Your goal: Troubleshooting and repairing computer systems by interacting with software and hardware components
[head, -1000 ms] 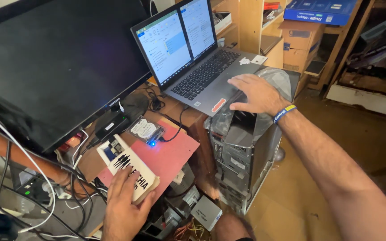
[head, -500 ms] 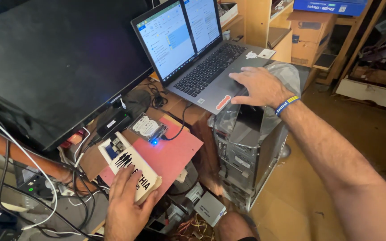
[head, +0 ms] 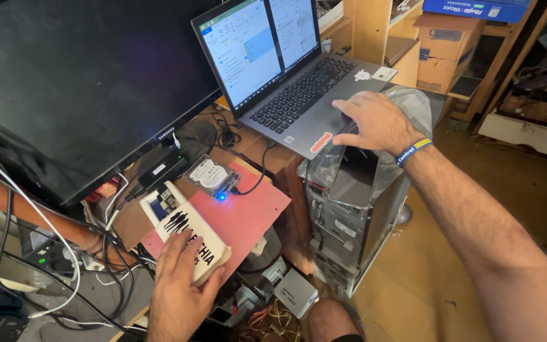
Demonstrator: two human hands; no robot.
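Head view of a cluttered bench. We see the right hand [head: 375, 120] lying palm down, fingers spread and nearly flat, on the lower right corner of the open grey laptop [head: 305, 95], over the touchpad area; it closes on nothing. The laptop rests partly on the wooden bench and partly on a grey tower computer case [head: 349, 215] draped in clear plastic film [head: 413, 107]; the wrist carries a blue and yellow band [head: 413, 152]. The left hand [head: 178, 285] lies open, fingers extended, pressing on a white book with black figures on its cover [head: 191, 237]; the book sits on the near corner of a pink board [head: 248, 212] that overhangs the bench edge. A bare hard drive [head: 209, 174], cabled to the laptop and showing a blue lamp at its adapter, lies on the far part of the same board, just beside the book; a large dark monitor [head: 77, 88] stands at left above tangled cables [head: 52, 253]. In our judgement the pointing hand should move lightly, since the laptop is only half supported; the other hand should keep steady downward pressure, so that the overhanging board does not tip and disturb the drive; the cable should stay slack.
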